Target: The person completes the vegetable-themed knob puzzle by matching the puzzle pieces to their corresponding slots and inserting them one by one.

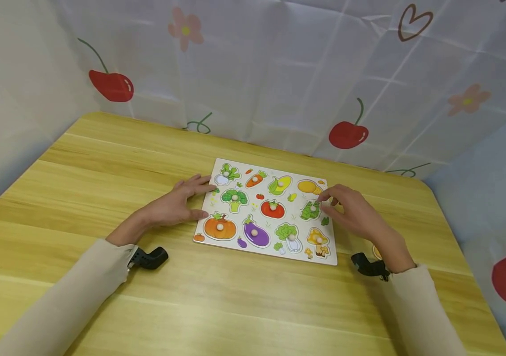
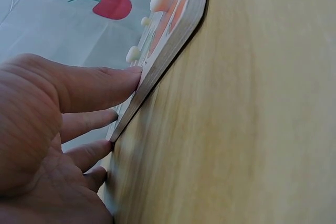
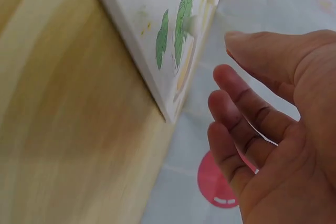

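A white wooden knob puzzle board (image 1: 253, 205) lies on the table, its vegetable pieces seated in their outlines, each with a small round knob. My left hand (image 1: 175, 202) rests at the board's left edge. Its thumb and fingertips touch that edge, as the left wrist view shows, near the orange pumpkin piece (image 1: 220, 227). Over the board's right side hovers my right hand (image 1: 353, 210), fingers loosely bent and nothing between them. Its fingertips are close to the knob of a leafy green piece (image 1: 310, 211). The potato piece (image 1: 308, 186) and mushroom piece (image 1: 318, 242) sit on either side of that piece.
Part of a small round yellowish thing (image 1: 376, 252) shows on the table behind my right wrist. A pale curtain (image 1: 257, 74) with cherries and flowers hangs along the far edge of the wooden table (image 1: 217, 301). Black wrist cameras stick out below both hands.
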The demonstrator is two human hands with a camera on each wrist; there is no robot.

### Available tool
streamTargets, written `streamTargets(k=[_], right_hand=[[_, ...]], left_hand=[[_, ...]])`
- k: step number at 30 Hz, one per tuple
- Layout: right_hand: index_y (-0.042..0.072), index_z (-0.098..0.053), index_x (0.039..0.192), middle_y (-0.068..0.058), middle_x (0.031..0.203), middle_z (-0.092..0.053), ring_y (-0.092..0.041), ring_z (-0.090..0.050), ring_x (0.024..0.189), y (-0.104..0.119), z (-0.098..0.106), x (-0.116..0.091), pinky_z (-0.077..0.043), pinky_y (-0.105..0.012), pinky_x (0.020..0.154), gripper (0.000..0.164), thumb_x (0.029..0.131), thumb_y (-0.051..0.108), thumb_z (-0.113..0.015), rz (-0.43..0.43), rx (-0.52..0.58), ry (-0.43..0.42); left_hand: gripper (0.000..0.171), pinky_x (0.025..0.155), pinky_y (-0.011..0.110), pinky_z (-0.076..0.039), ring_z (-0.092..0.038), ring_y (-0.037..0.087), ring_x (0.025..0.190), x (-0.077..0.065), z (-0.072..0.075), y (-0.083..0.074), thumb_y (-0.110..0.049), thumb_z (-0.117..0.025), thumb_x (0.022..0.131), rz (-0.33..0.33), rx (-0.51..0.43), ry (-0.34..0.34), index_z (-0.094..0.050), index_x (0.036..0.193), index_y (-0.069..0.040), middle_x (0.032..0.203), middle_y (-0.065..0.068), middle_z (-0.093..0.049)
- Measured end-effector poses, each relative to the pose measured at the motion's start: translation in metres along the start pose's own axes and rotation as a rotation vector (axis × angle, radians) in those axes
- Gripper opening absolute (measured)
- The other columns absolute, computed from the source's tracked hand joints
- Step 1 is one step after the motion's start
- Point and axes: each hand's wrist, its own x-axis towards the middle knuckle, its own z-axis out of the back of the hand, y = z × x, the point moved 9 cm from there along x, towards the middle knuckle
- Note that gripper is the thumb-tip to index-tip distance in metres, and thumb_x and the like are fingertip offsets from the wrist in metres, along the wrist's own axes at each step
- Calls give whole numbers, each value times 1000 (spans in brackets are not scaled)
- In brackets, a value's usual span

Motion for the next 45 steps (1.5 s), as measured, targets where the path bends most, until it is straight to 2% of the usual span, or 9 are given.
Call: streamTargets(k=[10, 18, 25, 30, 37, 45], right_hand=[[10, -70, 110, -2, 107, -68, -17, -60, 90, -8, 4, -46, -53, -39, 77, 17, 94, 8, -69, 94, -71, 1], [16, -70, 112, 4, 109, -67, -9, -58, 90, -22, 7, -73, -53, -32, 76, 20, 92, 12, -72, 98, -25, 17], [17, -68, 111, 3, 106, -66, -4, -55, 86, -43, 19, -96, -50, -23, 72, 36, 84, -7, -72, 166, 14, -38], [13, -66, 104, 3, 98, -66, -6, -58, 81, -55, 25, -107, -47, -16, 72, 39, 79, -15, -73, 220, 37, -66], [13, -65, 102, 2, 97, -65, -4, -56, 79, -72, 25, -115, -47, -22, 66, 31, 84, -11, -71, 164, 49, -18], [14, -66, 106, 3, 98, -65, -4, -57, 80, -83, 20, -120, -47, -23, 68, 29, 86, -6, -72, 118, 82, 31]], left_hand=[[68, 121, 57, 11, 5, 36, 155, -3, -2, 1, -13, -71, 91, 4, -26, -1, -41, 152, -4, 167, 16, -16], [70, 121, 58, 10, 4, 36, 155, -5, 1, 3, -13, -71, 91, 3, -26, -10, -40, 153, -4, 167, 16, -16], [68, 121, 58, 10, 4, 36, 156, -4, -1, 4, -15, -71, 92, 0, -30, -5, -41, 152, -5, 167, 15, -17], [69, 121, 57, 11, 5, 35, 156, -3, -1, 4, -15, -71, 92, 4, -41, -4, -41, 152, -5, 167, 15, -16], [70, 121, 56, 12, 6, 34, 156, -2, 0, 3, -14, -72, 91, 3, -46, -1, -39, 153, -5, 168, 13, -14], [68, 121, 56, 12, 6, 35, 156, 0, 0, 0, -12, -71, 91, 5, -40, 0, -41, 152, -5, 168, 15, -15]])
